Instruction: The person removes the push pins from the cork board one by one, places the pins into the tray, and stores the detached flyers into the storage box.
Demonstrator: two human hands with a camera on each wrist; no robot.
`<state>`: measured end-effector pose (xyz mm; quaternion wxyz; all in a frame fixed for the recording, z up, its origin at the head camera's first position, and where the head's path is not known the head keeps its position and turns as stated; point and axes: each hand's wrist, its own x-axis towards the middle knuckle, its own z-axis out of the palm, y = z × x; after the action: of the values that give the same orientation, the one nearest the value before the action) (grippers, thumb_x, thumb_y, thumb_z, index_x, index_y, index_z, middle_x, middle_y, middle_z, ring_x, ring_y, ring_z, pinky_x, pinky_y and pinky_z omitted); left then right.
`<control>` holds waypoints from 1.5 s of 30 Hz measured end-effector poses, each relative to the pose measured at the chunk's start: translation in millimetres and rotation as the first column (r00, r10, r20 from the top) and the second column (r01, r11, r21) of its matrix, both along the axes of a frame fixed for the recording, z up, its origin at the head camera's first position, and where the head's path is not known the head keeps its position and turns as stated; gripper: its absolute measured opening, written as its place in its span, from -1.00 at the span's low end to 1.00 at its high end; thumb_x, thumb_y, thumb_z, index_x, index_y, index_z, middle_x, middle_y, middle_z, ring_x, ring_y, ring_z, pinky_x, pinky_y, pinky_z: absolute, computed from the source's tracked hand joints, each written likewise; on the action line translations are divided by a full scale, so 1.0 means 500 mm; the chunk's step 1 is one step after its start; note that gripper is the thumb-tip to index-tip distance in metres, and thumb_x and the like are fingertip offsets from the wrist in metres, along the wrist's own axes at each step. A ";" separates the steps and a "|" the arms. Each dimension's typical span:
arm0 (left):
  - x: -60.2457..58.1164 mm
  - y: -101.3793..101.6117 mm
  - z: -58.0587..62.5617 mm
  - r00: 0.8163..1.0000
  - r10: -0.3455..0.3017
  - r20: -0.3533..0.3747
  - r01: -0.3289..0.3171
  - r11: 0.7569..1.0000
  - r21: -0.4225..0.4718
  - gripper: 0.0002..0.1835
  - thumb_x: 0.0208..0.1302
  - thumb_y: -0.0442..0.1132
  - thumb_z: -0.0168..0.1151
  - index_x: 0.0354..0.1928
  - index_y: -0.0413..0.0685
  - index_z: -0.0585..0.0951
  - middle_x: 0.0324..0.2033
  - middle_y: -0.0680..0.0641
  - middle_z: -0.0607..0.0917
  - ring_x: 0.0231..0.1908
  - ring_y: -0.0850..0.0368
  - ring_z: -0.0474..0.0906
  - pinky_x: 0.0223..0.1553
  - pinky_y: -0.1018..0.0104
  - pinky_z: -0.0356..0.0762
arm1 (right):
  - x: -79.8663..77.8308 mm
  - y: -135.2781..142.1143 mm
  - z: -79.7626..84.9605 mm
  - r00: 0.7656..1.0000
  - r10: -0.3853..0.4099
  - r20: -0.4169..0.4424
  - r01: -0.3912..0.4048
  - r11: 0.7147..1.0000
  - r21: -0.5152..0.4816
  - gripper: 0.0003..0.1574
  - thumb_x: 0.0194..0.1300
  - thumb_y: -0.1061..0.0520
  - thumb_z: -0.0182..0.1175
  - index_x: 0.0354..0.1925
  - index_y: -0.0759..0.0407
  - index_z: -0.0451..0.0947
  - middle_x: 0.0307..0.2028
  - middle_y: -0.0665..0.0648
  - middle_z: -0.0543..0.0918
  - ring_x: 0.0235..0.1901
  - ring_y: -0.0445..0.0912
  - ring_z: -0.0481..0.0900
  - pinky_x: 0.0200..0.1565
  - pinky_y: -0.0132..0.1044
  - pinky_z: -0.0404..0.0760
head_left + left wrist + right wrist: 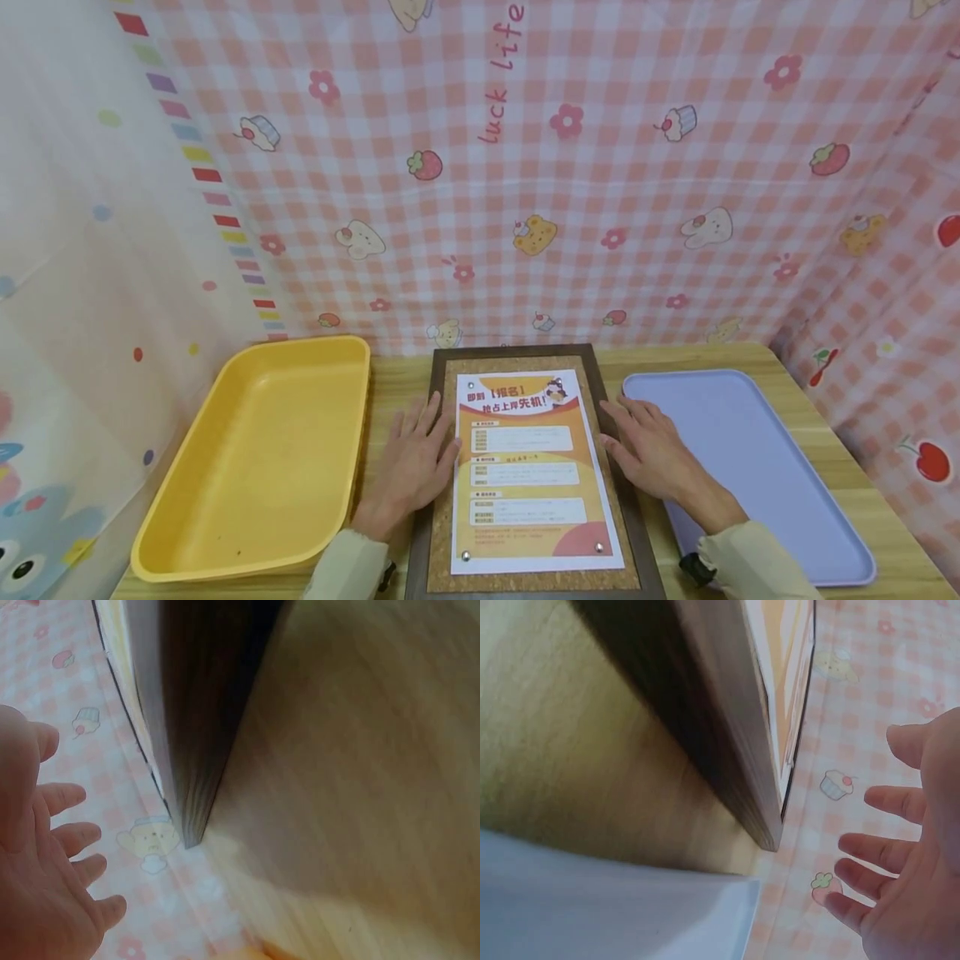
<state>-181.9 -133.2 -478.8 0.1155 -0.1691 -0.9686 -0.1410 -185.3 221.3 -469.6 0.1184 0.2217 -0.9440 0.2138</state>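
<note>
A cork board (442,550) with a dark brown wooden frame (512,352) lies on the table in the middle of the head view. A printed yellow, orange and white poster (525,454) lies on the cork, with small silvery pushpins (599,547) at its corners. Over the board's left edge is my left hand (408,462), palm down with fingers spread. My right hand (654,446) spreads its fingers over the right edge. Neither hand grips anything. Both wrist views show the fingers (75,838) (877,851) apart from the frame's side; contact cannot be told.
To the left stands a deep yellow tray (258,467). A flat lavender tray (757,475) lies at the right, partly under my right forearm. Wood-grain table (401,379) shows between them. A pink checked cloth (480,200) hangs behind.
</note>
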 end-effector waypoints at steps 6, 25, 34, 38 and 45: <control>-0.008 0.007 -0.010 0.998 -0.055 0.033 0.055 0.998 0.013 -0.43 0.49 -0.03 0.02 0.43 -0.13 0.37 0.45 -0.26 0.29 0.47 -0.26 0.09 0.38 -0.28 0.06 | 0.005 -0.011 0.004 0.998 0.064 -0.027 -0.066 0.997 -0.045 -0.46 0.32 0.14 0.28 0.21 0.34 0.50 0.11 0.41 0.55 0.08 0.29 0.45 0.04 0.28 0.40; -0.029 0.002 -0.027 0.973 -0.116 0.198 0.104 0.992 0.072 -0.37 0.52 0.03 -0.04 0.48 -0.15 0.29 0.48 -0.27 0.20 0.49 -0.27 0.01 0.43 -0.25 -0.05 | 0.021 -0.021 -0.001 0.881 0.398 0.257 -0.339 0.909 -0.245 -0.52 0.44 0.13 0.18 0.22 0.35 0.46 -0.29 -0.01 0.52 -0.47 -0.31 0.38 -0.41 -0.39 0.46; -0.036 0.003 -0.027 0.963 -0.101 0.249 0.087 0.994 0.067 -0.34 0.50 0.07 -0.02 0.50 -0.10 0.25 0.50 -0.23 0.15 0.51 -0.24 -0.04 0.45 -0.23 -0.09 | 0.028 -0.027 -0.009 0.801 0.476 0.363 -0.384 0.873 -0.300 -0.60 0.43 0.07 0.20 0.13 0.25 0.52 -0.38 -0.11 0.58 -0.52 -0.37 0.41 -0.43 -0.42 0.52; -0.039 0.003 -0.028 0.955 -0.097 0.279 0.083 0.995 0.060 -0.33 0.50 0.09 -0.03 0.51 -0.09 0.23 0.52 -0.22 0.12 0.52 -0.23 -0.07 0.46 -0.22 -0.11 | 0.034 -0.028 -0.008 0.765 0.503 0.402 -0.396 0.860 -0.323 -0.64 0.42 0.06 0.22 0.09 0.20 0.53 -0.43 -0.14 0.55 -0.54 -0.38 0.37 -0.43 -0.41 0.50; -0.042 0.006 -0.032 0.942 -0.107 0.318 0.093 0.994 0.059 -0.32 0.51 0.11 -0.07 0.53 -0.06 0.20 0.53 -0.20 0.08 0.52 -0.23 -0.11 0.46 -0.22 -0.13 | 0.036 -0.032 -0.015 0.734 0.540 0.411 -0.426 0.838 -0.341 -0.69 0.35 0.09 0.29 0.03 0.12 0.55 -0.44 -0.17 0.55 -0.55 -0.41 0.35 -0.46 -0.46 0.46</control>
<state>-203.1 -130.1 -494.8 -0.0472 -0.1906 -0.9613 -0.1932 -167.5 205.1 -477.3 -0.1616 0.3838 -0.8206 0.3913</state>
